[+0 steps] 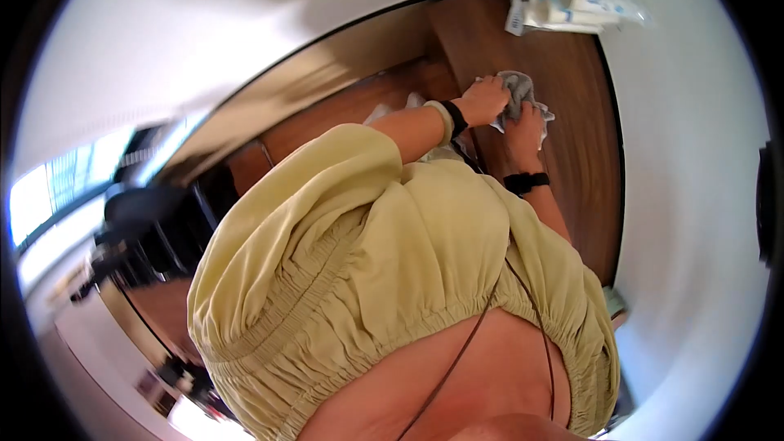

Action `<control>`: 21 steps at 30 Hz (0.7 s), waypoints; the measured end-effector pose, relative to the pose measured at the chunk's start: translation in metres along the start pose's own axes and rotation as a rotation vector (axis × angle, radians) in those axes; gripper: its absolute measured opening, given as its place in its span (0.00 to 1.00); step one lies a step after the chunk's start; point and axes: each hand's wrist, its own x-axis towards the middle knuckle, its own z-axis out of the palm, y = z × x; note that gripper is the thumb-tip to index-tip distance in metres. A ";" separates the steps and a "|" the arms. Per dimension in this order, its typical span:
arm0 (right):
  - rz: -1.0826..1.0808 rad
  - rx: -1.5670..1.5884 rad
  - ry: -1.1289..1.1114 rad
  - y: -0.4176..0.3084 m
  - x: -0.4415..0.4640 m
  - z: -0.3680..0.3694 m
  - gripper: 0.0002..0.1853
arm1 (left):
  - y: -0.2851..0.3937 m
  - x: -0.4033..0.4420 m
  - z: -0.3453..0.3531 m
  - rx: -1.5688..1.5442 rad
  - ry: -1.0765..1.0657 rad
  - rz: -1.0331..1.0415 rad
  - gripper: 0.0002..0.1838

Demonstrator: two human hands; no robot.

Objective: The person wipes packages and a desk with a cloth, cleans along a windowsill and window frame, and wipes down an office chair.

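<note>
A crumpled grey cloth with whitish edges [516,88] lies on a brown wooden surface [576,126]. My left hand [486,98] has its fingers curled onto the left side of the cloth. Close beside it, my right hand [524,126] grips the lower edge, with white fabric showing past the fingers. Both hands are near each other, and the palms are hidden. A black band and a pale bangle circle my left wrist; another black band is on the right one.
Plastic-wrapped white packs [588,0] stand at the surface's far end, against a white wall [694,114]. On the left, a lower reddish-brown wooden area [286,135] shows beside my arm. Dark chair-like furniture [155,220] stands further left, blurred.
</note>
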 end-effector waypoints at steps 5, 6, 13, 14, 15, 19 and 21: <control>-0.209 0.087 -0.058 0.004 0.004 -0.006 0.19 | 0.011 -0.039 -0.023 -0.050 -0.049 -0.232 0.16; -0.212 0.120 -0.104 0.000 0.004 -0.011 0.18 | 0.013 -0.046 -0.025 -0.063 -0.020 -0.244 0.17; -0.258 0.326 -0.004 -0.054 0.031 -0.014 0.15 | 0.001 -0.055 -0.071 0.113 0.469 -0.179 0.12; -0.279 0.342 0.066 -0.064 0.038 -0.018 0.15 | -0.002 -0.056 -0.083 0.136 0.537 -0.145 0.11; -0.301 0.360 0.139 -0.075 0.048 -0.021 0.15 | -0.007 -0.055 -0.097 0.161 0.606 -0.108 0.10; -0.428 0.550 0.504 -0.125 0.085 -0.048 0.23 | -0.018 -0.042 -0.151 0.285 0.757 0.019 0.08; -0.412 0.441 0.611 -0.148 0.104 -0.051 0.24 | -0.032 -0.036 -0.170 0.321 0.778 0.067 0.09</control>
